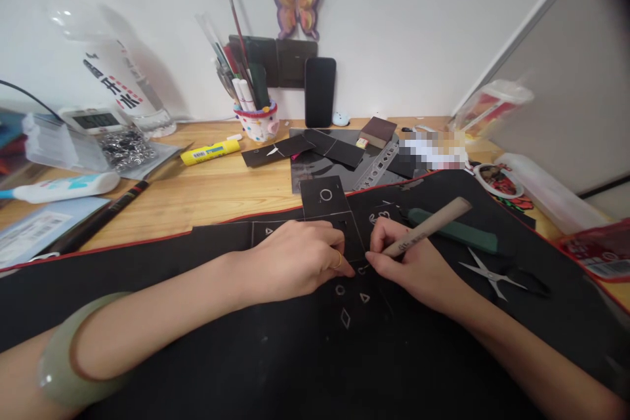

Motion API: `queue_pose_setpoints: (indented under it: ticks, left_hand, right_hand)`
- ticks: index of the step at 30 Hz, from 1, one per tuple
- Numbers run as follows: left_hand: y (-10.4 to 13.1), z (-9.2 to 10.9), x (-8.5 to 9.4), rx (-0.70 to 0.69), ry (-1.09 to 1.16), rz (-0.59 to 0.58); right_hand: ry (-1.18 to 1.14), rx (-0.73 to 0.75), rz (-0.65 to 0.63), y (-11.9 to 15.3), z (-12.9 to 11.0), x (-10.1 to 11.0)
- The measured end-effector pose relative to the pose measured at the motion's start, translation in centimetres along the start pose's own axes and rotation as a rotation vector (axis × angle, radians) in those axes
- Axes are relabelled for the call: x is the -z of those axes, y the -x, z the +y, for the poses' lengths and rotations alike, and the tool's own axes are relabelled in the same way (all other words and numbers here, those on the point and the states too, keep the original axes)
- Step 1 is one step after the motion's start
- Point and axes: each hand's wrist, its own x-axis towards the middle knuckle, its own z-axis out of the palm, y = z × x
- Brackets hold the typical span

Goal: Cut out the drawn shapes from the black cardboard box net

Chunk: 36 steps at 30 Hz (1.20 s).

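Observation:
My right hand (406, 262) grips a beige pen (433, 223), its tip down at the black paper near a small light curved mark. Beside it, my left hand (305, 259) lies palm down on the black paper (322, 200), its fingers spread a little and one fingertip close to that mark. The paper bears light outlines: a circle above the hands, and a ring, a triangle and a diamond (345, 319) below them. A ring is on one left finger and a pale green bangle on the left wrist. A black mat (207, 367) lies underneath.
Scissors (492, 273) lie open right of my right hand, below a green cutter (462, 231). Behind stand a decorated pen cup (256, 123) and a black phone (319, 93). A stencil ruler (378, 165), black strips and a yellow glue stick (210, 151) lie farther back; a bottle stands at left.

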Motion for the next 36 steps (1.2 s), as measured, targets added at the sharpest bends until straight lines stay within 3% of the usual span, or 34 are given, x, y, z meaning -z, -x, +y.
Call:
queue_pose_setpoints:
  ticks: [7, 16, 36]
  left_hand:
    - [-0.05, 0.16, 0.14, -0.003, -0.031, -0.009]
    - [0.01, 0.32, 0.08, -0.005, -0.054, 0.008]
    - [0.11, 0.52, 0.07, 0.012, -0.053, 0.001]
  right_hand:
    - [-0.072, -0.010, -0.089, -0.31, -0.25, 0.63]
    - [-0.020, 0.034, 0.058, 0.20, 0.17, -0.10]
    - [0.089, 0.174, -0.149, -0.17, 0.26, 0.33]
